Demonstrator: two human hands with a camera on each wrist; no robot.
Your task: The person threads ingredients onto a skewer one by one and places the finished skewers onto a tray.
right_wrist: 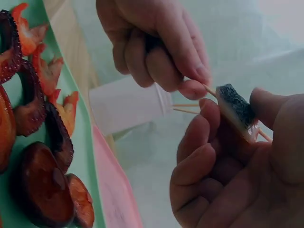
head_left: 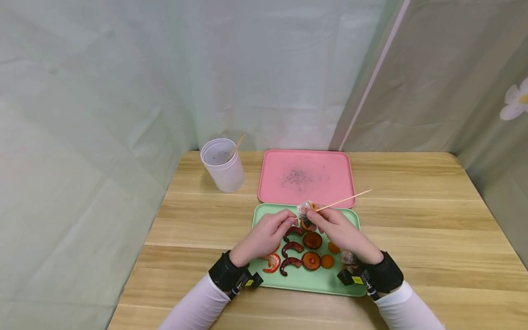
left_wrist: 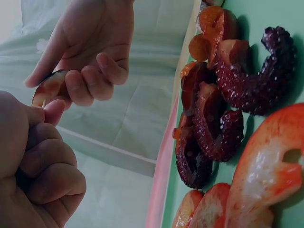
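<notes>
Over the green tray (head_left: 307, 280), a thin wooden skewer (head_left: 346, 200) runs through a piece of fish (right_wrist: 235, 111) with dark skin and pale flesh. My left hand (head_left: 268, 233) pinches one end of the skewer between thumb and index finger, its other fingers folded in. The fish is gripped between the thumb and fingers of my right hand (head_left: 342, 231). The skewer's long end sticks out past that hand to the upper right. Beneath the hands lie dark red octopus tentacles (head_left: 293, 247), brown mushroom caps (head_left: 312, 239) and orange rounds (head_left: 327, 261).
Red-and-white shrimp-like pieces (head_left: 272, 263) lie at the green tray's left, and another fish piece (head_left: 348, 257) at its right. Behind it is a pink tray (head_left: 334, 178) with dark specks. A white cup (head_left: 224, 176) holding skewers (head_left: 237, 145) stands at the back left.
</notes>
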